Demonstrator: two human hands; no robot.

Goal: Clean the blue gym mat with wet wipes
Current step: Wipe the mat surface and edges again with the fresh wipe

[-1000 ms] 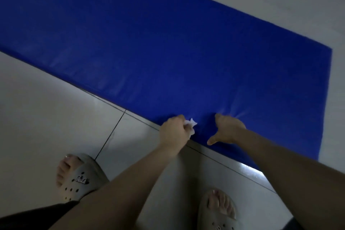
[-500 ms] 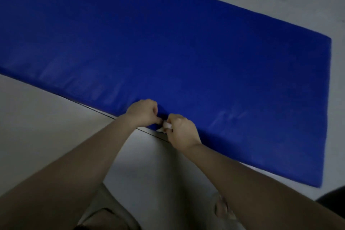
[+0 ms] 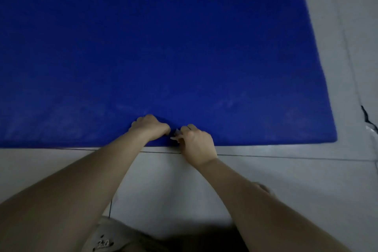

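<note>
Wipe (image 3: 175, 133) passed from left hand (image 3: 150, 127) to right hand (image 3: 198, 143)

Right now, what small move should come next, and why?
The wet wipe is a small bunch pinched by the right hand over the near edge of the blue mat, with the left hand curled close beside it. Likely next: the left hand pinches a free corner and pulls the wipe open, so it covers more mat.
</note>
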